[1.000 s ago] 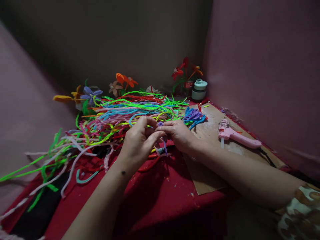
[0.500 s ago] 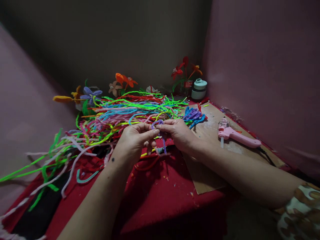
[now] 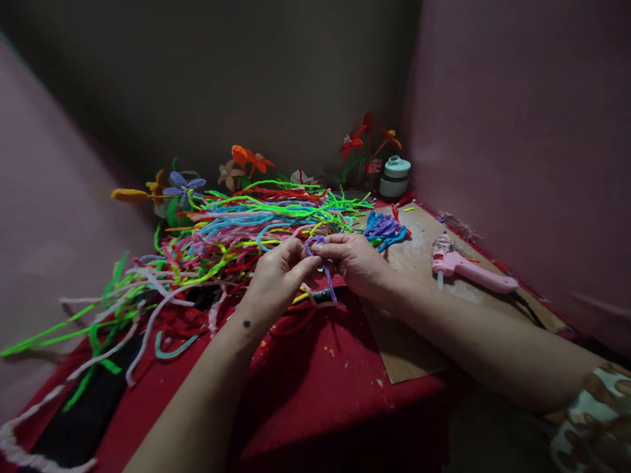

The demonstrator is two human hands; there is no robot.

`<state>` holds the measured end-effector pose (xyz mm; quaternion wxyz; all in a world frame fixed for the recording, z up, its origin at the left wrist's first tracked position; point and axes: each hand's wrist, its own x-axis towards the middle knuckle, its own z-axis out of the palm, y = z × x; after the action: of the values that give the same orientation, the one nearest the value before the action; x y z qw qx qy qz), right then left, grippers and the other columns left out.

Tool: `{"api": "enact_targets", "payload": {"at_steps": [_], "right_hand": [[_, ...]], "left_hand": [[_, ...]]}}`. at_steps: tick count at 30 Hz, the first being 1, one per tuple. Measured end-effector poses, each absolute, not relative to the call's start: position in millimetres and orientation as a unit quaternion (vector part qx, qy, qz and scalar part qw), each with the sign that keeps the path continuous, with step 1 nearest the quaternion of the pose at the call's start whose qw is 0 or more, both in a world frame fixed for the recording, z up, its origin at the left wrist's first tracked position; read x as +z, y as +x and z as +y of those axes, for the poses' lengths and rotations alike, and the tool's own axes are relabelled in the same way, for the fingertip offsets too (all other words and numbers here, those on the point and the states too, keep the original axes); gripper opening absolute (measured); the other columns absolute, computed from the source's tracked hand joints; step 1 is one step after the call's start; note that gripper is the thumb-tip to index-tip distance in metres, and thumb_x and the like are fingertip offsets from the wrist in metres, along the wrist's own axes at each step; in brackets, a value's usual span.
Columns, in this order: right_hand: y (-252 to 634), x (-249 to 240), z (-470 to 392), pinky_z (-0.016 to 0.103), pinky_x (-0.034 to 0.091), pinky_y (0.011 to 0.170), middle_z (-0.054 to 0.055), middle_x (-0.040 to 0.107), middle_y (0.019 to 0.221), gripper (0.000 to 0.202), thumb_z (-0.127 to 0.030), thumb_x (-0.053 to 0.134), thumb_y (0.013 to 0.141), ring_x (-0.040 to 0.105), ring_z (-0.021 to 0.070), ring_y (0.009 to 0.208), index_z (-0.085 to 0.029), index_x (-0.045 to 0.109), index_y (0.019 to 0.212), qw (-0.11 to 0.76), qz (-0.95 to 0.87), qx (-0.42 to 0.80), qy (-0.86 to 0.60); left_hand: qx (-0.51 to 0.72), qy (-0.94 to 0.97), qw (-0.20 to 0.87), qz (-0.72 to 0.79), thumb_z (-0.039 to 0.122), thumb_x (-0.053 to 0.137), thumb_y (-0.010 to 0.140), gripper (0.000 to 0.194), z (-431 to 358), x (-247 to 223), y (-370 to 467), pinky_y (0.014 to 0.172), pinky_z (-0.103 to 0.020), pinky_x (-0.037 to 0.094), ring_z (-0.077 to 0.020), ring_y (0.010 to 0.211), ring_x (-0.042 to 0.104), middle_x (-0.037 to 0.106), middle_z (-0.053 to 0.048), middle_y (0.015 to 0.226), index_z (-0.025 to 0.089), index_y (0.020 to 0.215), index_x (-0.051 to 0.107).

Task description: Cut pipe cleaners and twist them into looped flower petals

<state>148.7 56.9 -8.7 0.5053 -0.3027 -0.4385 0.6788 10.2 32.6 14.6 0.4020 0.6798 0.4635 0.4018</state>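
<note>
A purple pipe cleaner [image 3: 327, 272] is bent into a small loop at the top, and its tail hangs down between my hands. My left hand [image 3: 286, 266] pinches it from the left between thumb and fingers. From the right, my right hand [image 3: 355, 257] grips the same loop with thumb and forefinger, the other fingers curled under. Both hands hover over the front edge of a large heap of coloured pipe cleaners [image 3: 276, 213]. A bundle of blue and purple bent pipe cleaners [image 3: 386, 228] lies just beyond my right hand.
A pink glue gun [image 3: 468, 270] rests on a brown board [image 3: 411, 358] at the right, its cord trailing off. Pipe-cleaner flowers [image 3: 183, 186] and a pale-blue lidded bottle [image 3: 395, 177] stand along the back. Red cloth [image 3: 315, 387] covers the table.
My left hand has shifted slightly right, closer to my right hand. The purple loop stays pinched between both hands, with its tail now slanting a little more. The view has moved slightly.
</note>
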Motion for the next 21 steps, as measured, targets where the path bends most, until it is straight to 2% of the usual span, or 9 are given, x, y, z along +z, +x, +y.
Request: {"api": "enact_targets", "payload": {"at_steps": [3,6,10,16,21], "right_hand": [[150.5,-6.1,59.5,0.024,0.031,0.049,-0.002,0.053,0.056,0.013,-0.020,0.069,0.061,0.044,0.0076,0.049,-0.014,0.058,0.062,0.520,-0.421,0.681,-0.296],[151.1,-4.7,61.1,0.023,0.031,0.049,-0.002,0.052,0.056,0.011,-0.017,0.068,0.061,0.043,0.0073,0.049,-0.013,0.058,0.063,0.515,-0.403,0.689,-0.312],[150.3,-3.9,61.1,0.024,0.030,0.048,-0.003,0.050,0.053,0.008,-0.012,0.064,0.064,0.041,0.0068,0.046,-0.013,0.056,0.063,0.515,-0.367,0.704,-0.325],[150.3,1.4,58.3,0.023,0.029,0.048,-0.003,0.050,0.055,0.008,-0.007,0.060,0.066,0.040,0.0058,0.046,-0.012,0.055,0.061,0.515,-0.332,0.725,-0.315],[149.5,-1.0,60.0,0.023,0.030,0.049,-0.001,0.055,0.061,0.007,-0.017,0.066,0.067,0.040,0.0062,0.050,-0.013,0.060,0.066,0.526,-0.357,0.717,-0.286]], "left_hand": [[0.389,0.698,0.394,0.454,0.024,0.059,0.073,0.013,34.0,10.8,8.6,0.054,-0.024,0.050,-0.0119,0.056,0.059,0.056,0.005,0.063,0.020,0.075,0.047],[0.382,0.700,0.383,0.467,0.024,0.056,0.075,0.013,33.7,7.7,7.9,0.049,-0.024,0.050,-0.0134,0.052,0.061,0.059,0.004,0.064,0.021,0.085,0.049],[0.362,0.715,0.344,0.490,0.021,0.053,0.075,0.014,31.5,8.2,9.1,0.044,-0.022,0.049,-0.0133,0.046,0.061,0.059,0.005,0.057,0.022,0.089,0.052],[0.352,0.679,0.411,0.497,0.019,0.053,0.070,0.018,33.3,12.6,7.1,0.041,-0.024,0.049,-0.0148,0.043,0.059,0.058,0.005,0.052,0.021,0.088,0.055],[0.338,0.645,0.461,0.508,0.015,0.055,0.064,0.014,33.1,20.7,7.0,0.034,-0.022,0.046,-0.0138,0.040,0.057,0.057,0.004,0.051,0.018,0.077,0.056]]}}
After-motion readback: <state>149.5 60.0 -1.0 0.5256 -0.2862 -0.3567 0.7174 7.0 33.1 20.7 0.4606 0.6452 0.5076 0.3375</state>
